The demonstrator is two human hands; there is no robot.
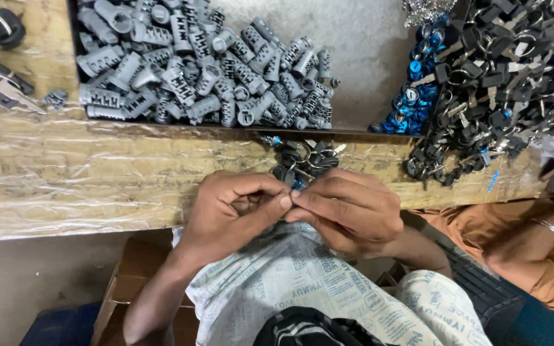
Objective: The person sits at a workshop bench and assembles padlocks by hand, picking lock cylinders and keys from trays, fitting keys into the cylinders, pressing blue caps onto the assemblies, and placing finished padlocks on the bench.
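Both hands meet at the counter [97, 186] edge: your left hand [235, 208] and right hand [347, 208] pinch a small key bunch [302, 163], mostly hidden by fingertips. It looks light, stiff and fiddly, so grip it by the black heads, with grey lock cylinders [206, 64] heaped beyond.

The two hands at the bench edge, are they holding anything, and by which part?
The left hand and right hand meet fingertip to fingertip, pinching something small between them. The fingers hide it, so the thing and the place of the hold cannot be told.
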